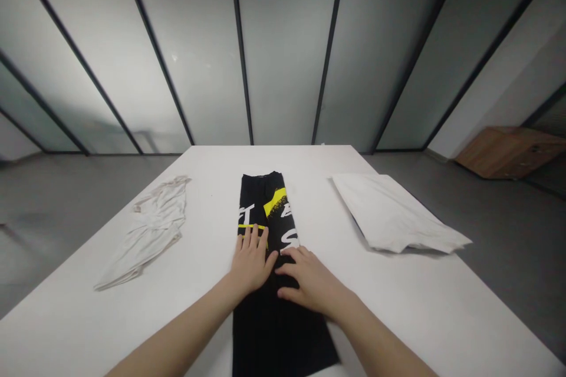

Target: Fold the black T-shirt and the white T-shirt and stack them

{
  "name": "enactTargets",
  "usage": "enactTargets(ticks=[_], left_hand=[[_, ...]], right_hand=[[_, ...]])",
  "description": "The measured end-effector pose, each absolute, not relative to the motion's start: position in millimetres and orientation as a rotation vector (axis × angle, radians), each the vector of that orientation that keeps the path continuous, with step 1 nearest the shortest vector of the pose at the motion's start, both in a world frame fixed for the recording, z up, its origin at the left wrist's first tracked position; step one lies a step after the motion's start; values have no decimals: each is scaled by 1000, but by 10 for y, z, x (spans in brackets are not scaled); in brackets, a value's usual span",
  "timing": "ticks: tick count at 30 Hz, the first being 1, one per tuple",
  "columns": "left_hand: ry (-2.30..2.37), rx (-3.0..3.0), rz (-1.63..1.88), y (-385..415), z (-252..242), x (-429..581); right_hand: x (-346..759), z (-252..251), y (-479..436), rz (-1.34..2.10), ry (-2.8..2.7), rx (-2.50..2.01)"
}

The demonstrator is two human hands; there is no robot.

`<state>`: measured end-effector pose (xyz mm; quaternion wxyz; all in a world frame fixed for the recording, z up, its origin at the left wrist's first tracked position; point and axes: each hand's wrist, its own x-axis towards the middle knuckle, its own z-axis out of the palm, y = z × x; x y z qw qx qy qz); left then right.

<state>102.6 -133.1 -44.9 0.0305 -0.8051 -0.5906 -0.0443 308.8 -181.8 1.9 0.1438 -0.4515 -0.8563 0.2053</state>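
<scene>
Black trousers (283, 330) with white lettering and yellow patches lie lengthwise on the white table, waistband at the far end, legs running toward me. On the left leg, my left hand (252, 259) rests with fingers stretched out beside a yellow stripe. My right hand (312, 280) lies over the right leg and its outer edge, fingers apart and slightly bent, just below a white letter. Neither hand grips the cloth. Part of the print is hidden beneath my fingers.
A crumpled white garment (152, 224) lies on the table's left side. Toward the right lies a flatter white folded cloth (393, 212). The white table (212, 188) ends before frosted glass panels (287, 47). A wooden cabinet (508, 150) stands on the floor at the right.
</scene>
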Motion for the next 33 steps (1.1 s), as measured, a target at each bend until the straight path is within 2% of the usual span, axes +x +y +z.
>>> enactTargets(ticks=[8, 13, 20, 27, 33], left_hand=[[-1814, -2461, -103, -1533, -555, 939], [-1875, -2481, -182, -1483, -509, 986], [-1918, -2474, -201, -1522, -454, 991], [-1900, -2465, -234, -1521, -443, 913], [-1821, -2572, -225, -1505, -465, 866]], right_hand=[[2847, -92, -1751, 594, -2205, -1062], [2771, -169, -1440, 597, -2094, -1184], [2553, -219, -660, 248, -2395, -1354], [2338, -268, -127, 251, -2521, -1627], [2349, -231, 209, 236, -2507, -1665]])
